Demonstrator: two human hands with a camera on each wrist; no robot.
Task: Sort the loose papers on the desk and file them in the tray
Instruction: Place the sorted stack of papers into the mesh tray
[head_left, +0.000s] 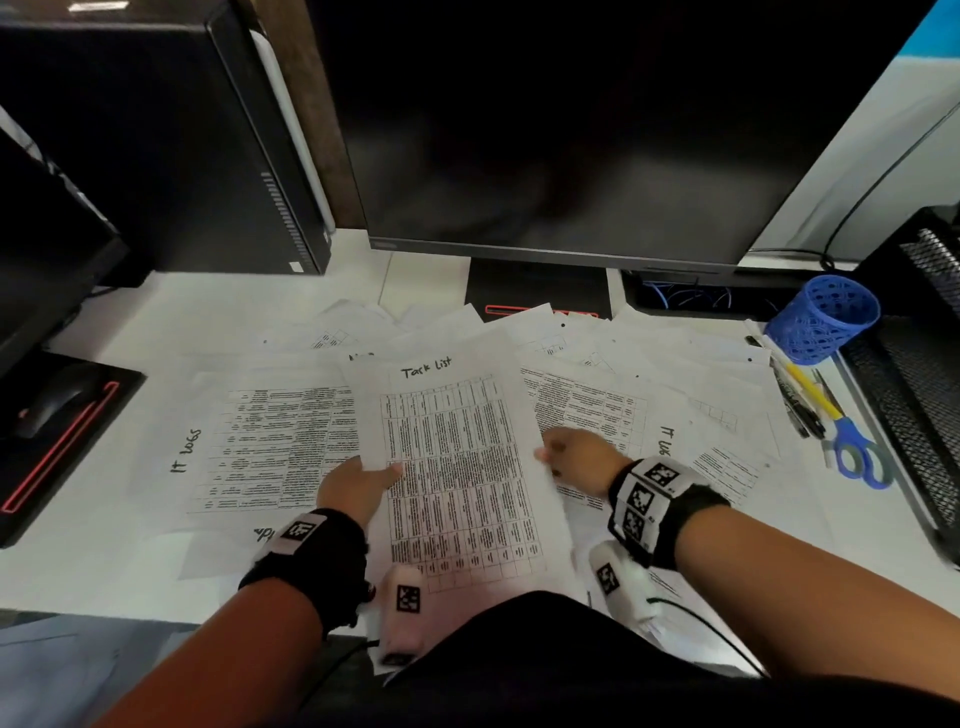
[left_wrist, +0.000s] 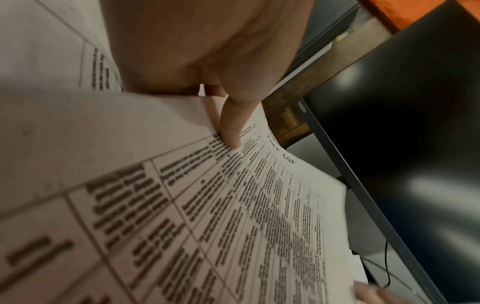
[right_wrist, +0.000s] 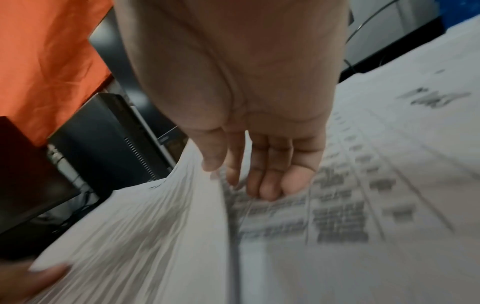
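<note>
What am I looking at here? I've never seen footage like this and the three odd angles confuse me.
No machine here: a person wears three cameras, one on the head and one on each wrist.

The head view looks down at a white desk strewn with printed sheets, some hand-labelled "IT Logs". Both hands lift one sheet headed "Task List": the left hand pinches its left edge, the right hand its right edge.

The left wrist view shows that thumb pressing the sheet. The right wrist view, blurred, shows the right hand's fingers at the paper's edge.

At right lie a blue pen cup, scissors and a black mesh tray; behind stands a monitor.
</note>
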